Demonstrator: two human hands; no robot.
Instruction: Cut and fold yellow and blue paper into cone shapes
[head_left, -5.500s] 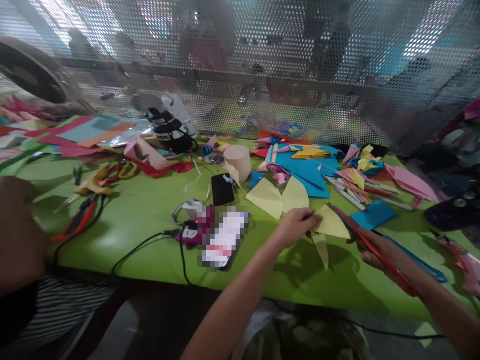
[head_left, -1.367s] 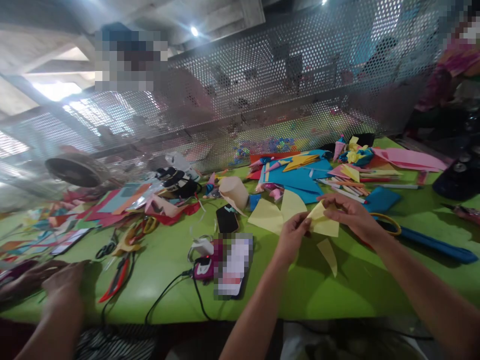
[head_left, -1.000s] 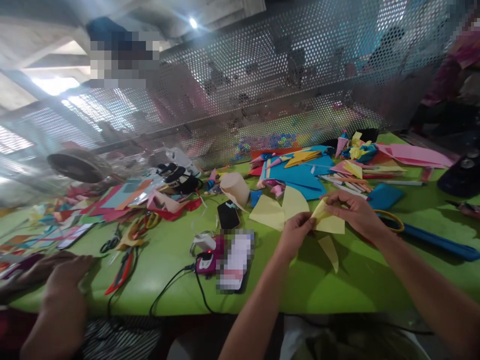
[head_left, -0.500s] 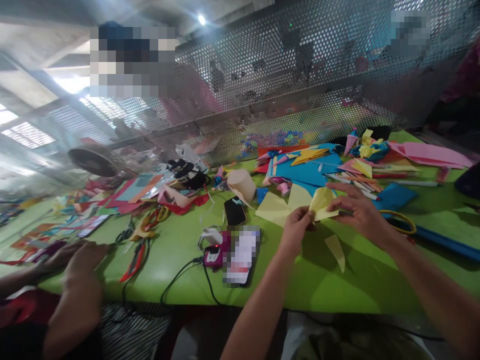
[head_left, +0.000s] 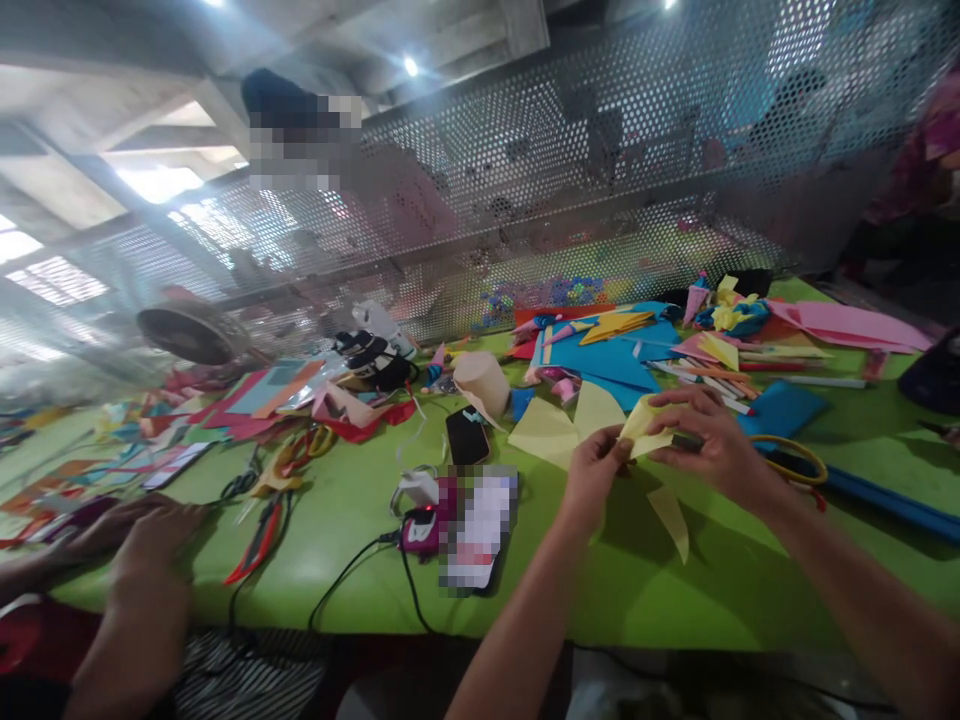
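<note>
Where the left hand (head_left: 596, 465) pinches it: yellow paper (head_left: 637, 427), pale and partly curled over, held above the green table (head_left: 600, 610).
Right hand (head_left: 701, 440): fingers closed narrowly on the paper's right side.
Yellow sliver (head_left: 670, 520): tapering, lying beneath.
Flat yellow pieces (head_left: 547, 432): just beyond.
Beige roll (head_left: 480, 380): farther back, inside hidden.

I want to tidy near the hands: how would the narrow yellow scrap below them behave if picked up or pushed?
The yellow scrap looks thin, so it is probably light. It likely bends easily, since the similar held paper looks curled. Lying on the smooth-looking green table, it may slide when pushed.
</note>
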